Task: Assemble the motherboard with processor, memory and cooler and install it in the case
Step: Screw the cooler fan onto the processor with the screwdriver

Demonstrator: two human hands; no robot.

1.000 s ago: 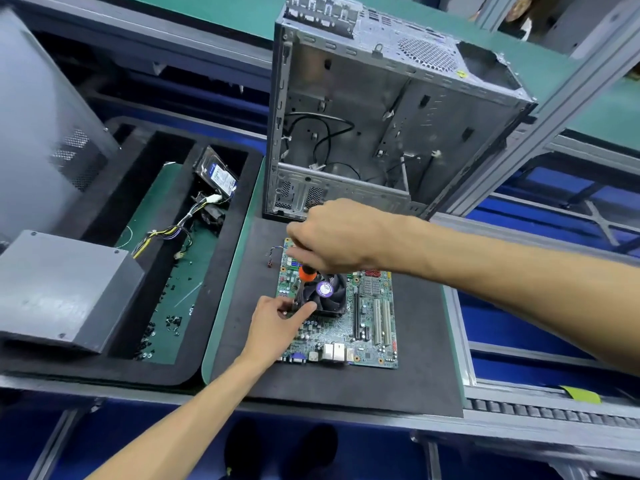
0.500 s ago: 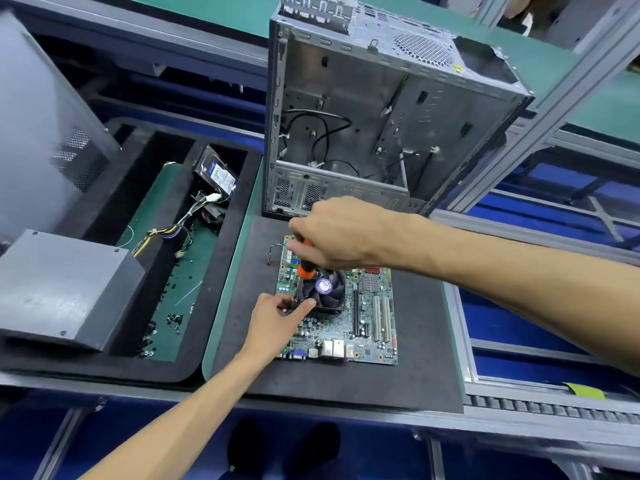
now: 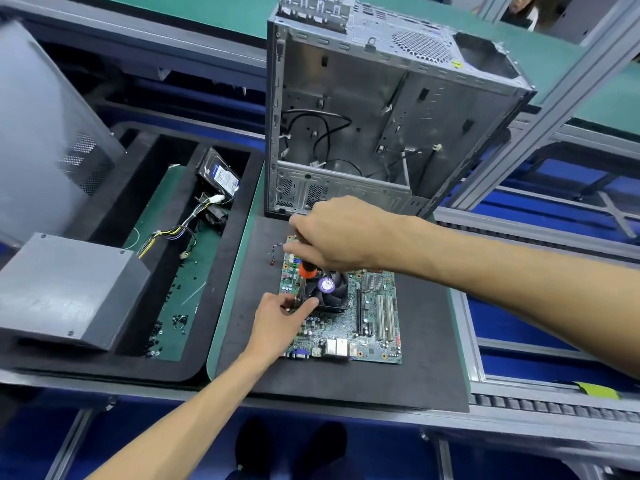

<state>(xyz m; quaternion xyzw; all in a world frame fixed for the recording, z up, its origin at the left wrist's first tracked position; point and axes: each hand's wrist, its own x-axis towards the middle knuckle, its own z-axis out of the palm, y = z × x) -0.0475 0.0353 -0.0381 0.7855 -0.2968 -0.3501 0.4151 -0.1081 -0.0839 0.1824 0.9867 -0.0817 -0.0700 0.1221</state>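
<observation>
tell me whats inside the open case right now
Inside the case only loose black cables with small white connectors show against bare metal walls. The right hand hides part of its lower front edge.

No legible txt anywhere. Purple round sticker (image 3: 325,284) on cooler fan (image 3: 333,292) has print, too small to read; blue-white label on hard drive (image 3: 221,174) left of fan likewise blurred.

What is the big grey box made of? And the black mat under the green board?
The computer case looks like bare sheet metal: dull grey, thin folded edges, punched holes. The black mat looks like soft foam or rubber: matte, no shine, though I can't be sure which.
</observation>
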